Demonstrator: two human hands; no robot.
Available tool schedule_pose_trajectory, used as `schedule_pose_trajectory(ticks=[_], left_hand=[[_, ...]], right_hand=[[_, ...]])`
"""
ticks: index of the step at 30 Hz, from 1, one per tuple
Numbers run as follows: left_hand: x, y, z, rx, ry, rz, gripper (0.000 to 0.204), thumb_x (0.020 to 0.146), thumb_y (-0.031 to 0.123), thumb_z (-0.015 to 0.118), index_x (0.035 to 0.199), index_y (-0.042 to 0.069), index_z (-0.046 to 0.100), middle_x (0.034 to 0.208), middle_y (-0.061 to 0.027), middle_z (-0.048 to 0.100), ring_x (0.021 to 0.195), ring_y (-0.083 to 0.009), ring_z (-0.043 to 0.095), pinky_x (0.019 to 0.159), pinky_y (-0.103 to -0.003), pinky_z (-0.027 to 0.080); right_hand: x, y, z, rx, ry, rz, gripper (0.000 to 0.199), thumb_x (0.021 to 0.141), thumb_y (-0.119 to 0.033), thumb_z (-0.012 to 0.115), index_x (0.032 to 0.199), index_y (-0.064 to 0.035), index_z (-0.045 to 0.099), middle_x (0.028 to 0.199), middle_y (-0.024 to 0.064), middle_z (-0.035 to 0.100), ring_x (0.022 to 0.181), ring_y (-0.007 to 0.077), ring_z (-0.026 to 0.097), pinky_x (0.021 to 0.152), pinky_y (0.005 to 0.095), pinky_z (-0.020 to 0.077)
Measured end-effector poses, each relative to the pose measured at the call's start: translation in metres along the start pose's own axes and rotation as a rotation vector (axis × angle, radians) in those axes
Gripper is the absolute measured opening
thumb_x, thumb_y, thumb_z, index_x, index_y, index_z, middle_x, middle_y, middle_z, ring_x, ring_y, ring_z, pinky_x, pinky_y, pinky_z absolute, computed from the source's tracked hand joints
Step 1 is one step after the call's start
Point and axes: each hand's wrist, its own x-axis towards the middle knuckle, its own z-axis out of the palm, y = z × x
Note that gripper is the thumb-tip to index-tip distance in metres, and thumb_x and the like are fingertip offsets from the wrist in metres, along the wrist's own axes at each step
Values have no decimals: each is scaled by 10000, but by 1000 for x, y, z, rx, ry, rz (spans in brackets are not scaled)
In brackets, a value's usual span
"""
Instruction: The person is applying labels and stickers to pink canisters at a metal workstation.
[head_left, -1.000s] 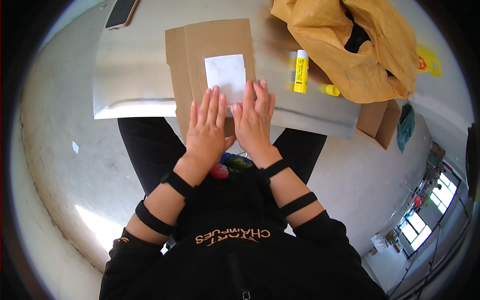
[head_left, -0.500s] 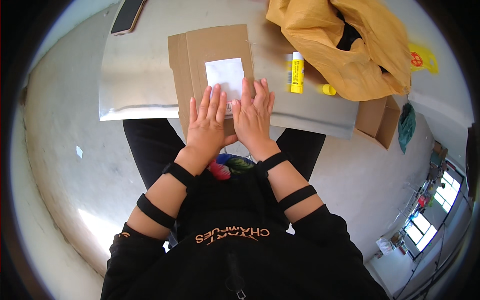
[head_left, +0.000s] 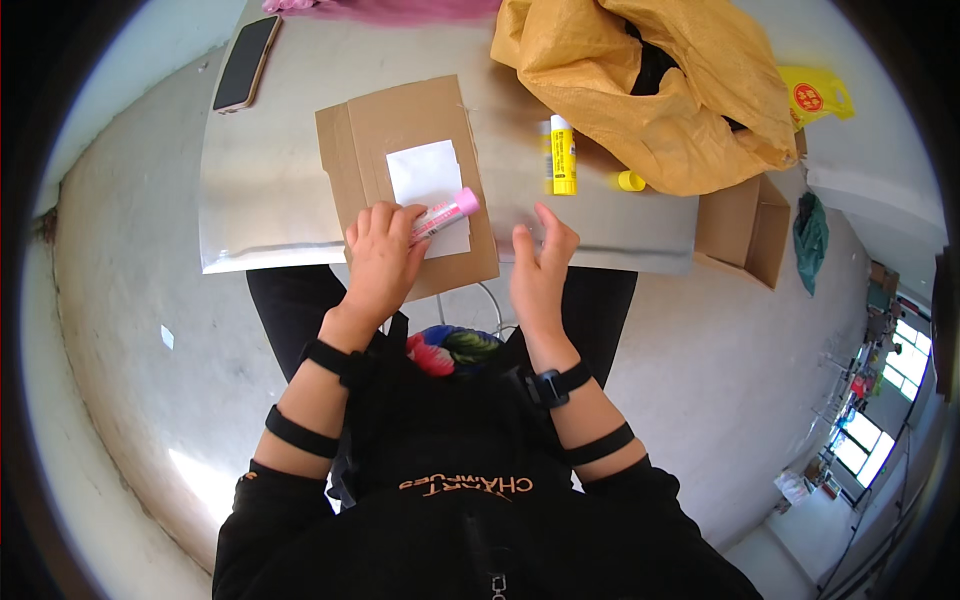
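A pink-capped glue stick (head_left: 440,214) sits slantwise over the white paper (head_left: 421,172), gripped at its lower end by my left hand (head_left: 382,252). The paper lies on a brown cardboard sheet (head_left: 398,108) with crease lines, which overhangs the table's near edge. To the right of the sheet, my right hand (head_left: 543,268) is empty, thumb and forefinger apart, above the table's near edge. Beyond it stands or lies a yellow glue stick (head_left: 563,160) with a white end; I cannot tell which. Its neighbour is a small yellow cap (head_left: 631,181).
A large orange-yellow bag (head_left: 690,130) covers the table's far right. An open cardboard box (head_left: 742,225) is by the right edge, near a green bag (head_left: 810,245). At far left lies a phone (head_left: 246,65); pink cloth (head_left: 410,8) shows at the back.
My hands, laid flat on the paper before, have parted. The left now grips the pink-capped glue stick; the right has moved rightward off the cardboard. The whole view has shifted slightly.
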Motion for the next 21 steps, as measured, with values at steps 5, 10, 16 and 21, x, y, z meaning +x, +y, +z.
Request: schedule_pose_trajectory(ticks=[5,10,16,21], left_hand=[[-6,16,-49,-1052,-337,-504,329,961,215,457,1217,12,494,1022,-76,538,940,-176,497,838,-299,377],[-16,36,-72,-1501,-418,-592,420,992,289,362,1248,-27,470,1022,-63,564,931,-120,502,831,-250,398],[-22,52,-75,-1479,-349,-582,407,990,319,409,1246,8,468,1056,-67,555,985,-124,499,893,-268,390],[-21,55,-70,-1398,-369,-496,379,983,271,452,1249,1,438,1000,-55,565,868,-114,547,797,-255,447]], right_hand=[[-2,-18,-9,491,-278,316,300,959,-205,479,1189,-18,518,1050,85,559,1002,172,561,855,283,410],[-2,-50,-2,833,-527,264,404,1005,-316,350,1217,-7,501,1000,60,597,965,136,568,843,280,420],[3,-78,-6,715,-707,150,473,946,-257,497,1314,17,378,1115,112,581,990,153,560,850,308,451],[7,-82,-10,704,-762,210,495,887,-143,604,1302,23,391,1105,126,595,972,165,578,829,285,465]])
